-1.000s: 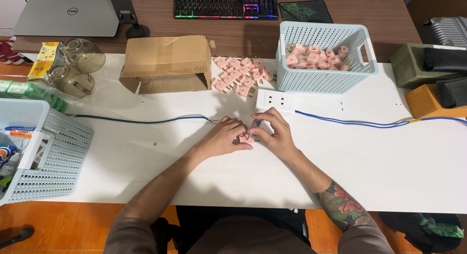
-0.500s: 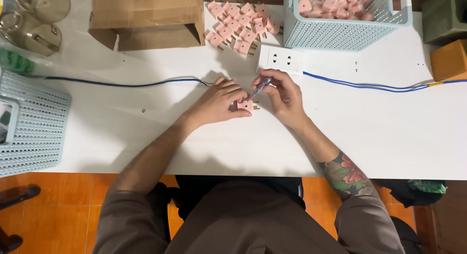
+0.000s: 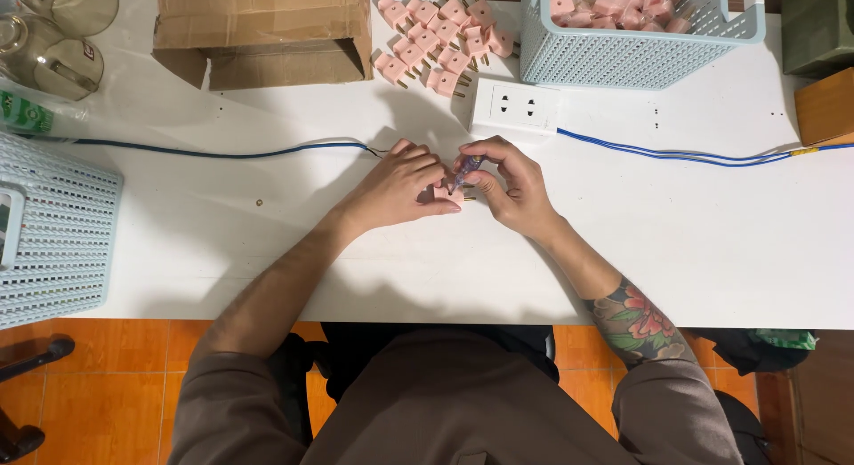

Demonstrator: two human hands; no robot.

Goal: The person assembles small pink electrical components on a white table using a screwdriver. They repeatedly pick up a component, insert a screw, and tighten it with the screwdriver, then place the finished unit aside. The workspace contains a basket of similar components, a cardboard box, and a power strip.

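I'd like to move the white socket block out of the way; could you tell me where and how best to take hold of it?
Grip the white socket block across its two long edges, coming straight down from above. It lies flat, face up, on the table, a low rectangle with bare surface along the near edge. Approach from the near side: the blue basket stands close behind it and pink plugs lie to its left.

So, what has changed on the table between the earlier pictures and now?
Little. The right hand now holds a small screwdriver, first visible half a second ago, with its tip at the pink plug that the left hand keeps pinned on the white table. Both hands stayed together at the same spot. The blue wire, the white socket block, the loose pink plugs and the basket did not move; only the camera dipped.
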